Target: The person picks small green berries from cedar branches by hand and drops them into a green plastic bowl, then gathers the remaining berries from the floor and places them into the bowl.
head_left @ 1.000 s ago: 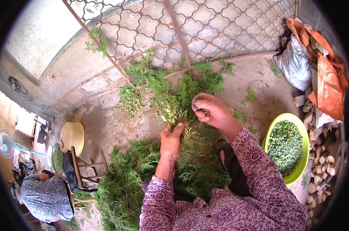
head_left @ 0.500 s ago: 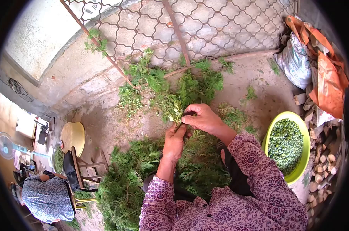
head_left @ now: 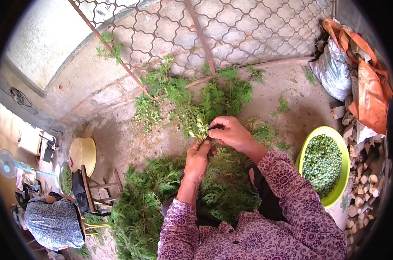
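My left hand (head_left: 197, 159) is closed around the stems of a small green sprig (head_left: 199, 128), whose pale tips stick up past the fingers. Close beside it, my right hand (head_left: 231, 133) has its thumb and forefinger pinched together at the sprig's right side; what lies between those fingertips is too small to make out. Beyond the hands, cut leafy branches (head_left: 224, 96) lie on the ground. A large heap of feathery green branches (head_left: 140, 203) spreads below and around my legs. To the right stands a yellow-green basin (head_left: 346, 167) filled with small round green cones or berries.
Stacked firewood (head_left: 365, 184) and a white sack (head_left: 333, 71) under an orange cloth (head_left: 372, 93) line the right side. A metal lattice (head_left: 201, 39) leans at the back. At left are a yellow tub (head_left: 89, 151), a wooden chair (head_left: 102, 185) and a seated person (head_left: 53, 223).
My right hand has shifted very slightly right, and the sprig's tips have turned a little. Both hands stay close together.
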Demonstrator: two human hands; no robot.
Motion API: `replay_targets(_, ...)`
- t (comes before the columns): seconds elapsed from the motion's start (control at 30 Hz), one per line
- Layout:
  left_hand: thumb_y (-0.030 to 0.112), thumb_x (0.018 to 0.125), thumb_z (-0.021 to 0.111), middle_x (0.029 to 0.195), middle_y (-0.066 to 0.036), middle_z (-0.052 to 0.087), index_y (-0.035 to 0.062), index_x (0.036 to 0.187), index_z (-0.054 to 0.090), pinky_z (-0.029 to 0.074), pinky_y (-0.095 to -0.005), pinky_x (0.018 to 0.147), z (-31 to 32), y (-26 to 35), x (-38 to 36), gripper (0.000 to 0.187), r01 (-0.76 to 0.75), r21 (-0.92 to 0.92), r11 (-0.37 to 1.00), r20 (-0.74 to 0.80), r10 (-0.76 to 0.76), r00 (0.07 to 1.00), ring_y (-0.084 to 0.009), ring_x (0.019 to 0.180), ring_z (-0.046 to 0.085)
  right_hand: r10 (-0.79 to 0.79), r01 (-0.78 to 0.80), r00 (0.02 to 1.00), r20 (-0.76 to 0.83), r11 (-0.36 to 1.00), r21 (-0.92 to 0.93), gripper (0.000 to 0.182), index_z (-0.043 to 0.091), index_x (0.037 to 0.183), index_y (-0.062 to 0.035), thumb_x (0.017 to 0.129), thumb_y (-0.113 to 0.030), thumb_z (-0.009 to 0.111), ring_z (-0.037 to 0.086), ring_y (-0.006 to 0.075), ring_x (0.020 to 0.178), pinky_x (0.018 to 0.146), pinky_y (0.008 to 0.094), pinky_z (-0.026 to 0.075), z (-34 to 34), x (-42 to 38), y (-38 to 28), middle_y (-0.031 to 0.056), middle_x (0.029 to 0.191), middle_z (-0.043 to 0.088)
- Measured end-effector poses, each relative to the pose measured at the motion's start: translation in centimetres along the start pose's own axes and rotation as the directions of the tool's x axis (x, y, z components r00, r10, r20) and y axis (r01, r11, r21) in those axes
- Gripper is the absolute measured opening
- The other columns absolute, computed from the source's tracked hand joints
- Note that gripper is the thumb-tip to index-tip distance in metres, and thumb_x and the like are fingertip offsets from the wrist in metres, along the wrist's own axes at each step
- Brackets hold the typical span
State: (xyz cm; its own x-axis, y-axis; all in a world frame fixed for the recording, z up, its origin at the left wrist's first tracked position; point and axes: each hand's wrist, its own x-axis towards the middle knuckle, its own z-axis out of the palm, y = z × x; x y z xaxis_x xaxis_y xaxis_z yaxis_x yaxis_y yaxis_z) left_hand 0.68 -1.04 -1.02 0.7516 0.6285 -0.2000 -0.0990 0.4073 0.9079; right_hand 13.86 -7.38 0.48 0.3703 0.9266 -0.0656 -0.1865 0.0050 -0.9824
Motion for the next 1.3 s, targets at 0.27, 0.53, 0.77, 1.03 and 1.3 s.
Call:
replay_targets(0.27,0.008,0.084,0.051,0.08,-0.002,0.057,0.0038,0.095,0.055,0.04,-0.0253,0.047,-0.4,-0.7,0.6,0.012,-0.1,-0.161,0.982,-0.054,0.093,0.994,-0.0108,0.058,0.051,-0.038,0.037,0.999,-0.016,0.995,-0.09,0.01,0.053,0.082,0.001,0.077,-0.007,0.054,0.04,0.0036,0.047,0.041,0.0198,0.03,0.1,-0.1,0.1,-0.0024,0.057,0.044)
replay_targets(0.53,0.002,0.081,0.055,0.085,-0.002,0.061,0.0027,0.095,0.059,0.043,-0.0217,0.049,-0.4,-0.1,0.4,0.015,-0.108,-0.2,0.974,-0.076,0.095,0.993,-0.0076,0.065,0.053,0.13,-0.142,0.99,0.059,0.906,0.399,0.006,0.052,0.074,-0.0011,0.076,-0.007,0.051,0.036,0.0063,0.041,0.036,0.0214,0.025,0.1,0.1,0.6,0.0014,0.057,0.045)
replay_targets(0.77,0.002,0.08,0.056,0.082,-0.002,0.061,0.0028,0.091,0.06,0.041,-0.0207,0.047,0.0,0.6,0.2,0.012,-0.114,-0.185,0.976,-0.107,0.096,0.99,-0.0071,0.06,0.051,0.194,-0.214,0.975,0.107,0.709,0.672,0.007,0.048,0.071,-0.0037,0.077,-0.005,0.049,0.035,0.0067,0.041,0.036,0.021,0.025,0.4,0.0,1.0,0.0029,0.061,0.045)
replay_targets(1.03,0.008,0.077,0.062,0.067,0.0,0.059,0.0064,0.081,0.06,0.033,-0.0211,0.039,0.4,0.7,0.2,0.005,-0.124,-0.112,0.986,-0.163,0.105,0.981,-0.0091,0.044,0.046,0.253,-0.245,0.962,0.101,0.64,0.728,0.008,0.047,0.071,-0.0041,0.078,-0.007,0.049,0.037,0.0068,0.042,0.038,0.0208,0.028,0.4,0.2,1.7,0.0037,0.063,0.046)
replay_targets(1.3,0.007,0.076,0.062,0.063,-0.001,0.057,0.0055,0.077,0.059,0.031,-0.022,0.037,-0.2,0.8,0.1,0.004,-0.108,-0.199,0.974,-0.1,0.09,0.991,-0.0088,0.041,0.044,0.14,-0.184,0.98,0.142,0.364,0.913,0.006,0.048,0.072,-0.0034,0.076,-0.006,0.051,0.041,0.0068,0.044,0.038,0.0196,0.033,-2.2,1.1,1.9,0.0038,0.063,0.05)
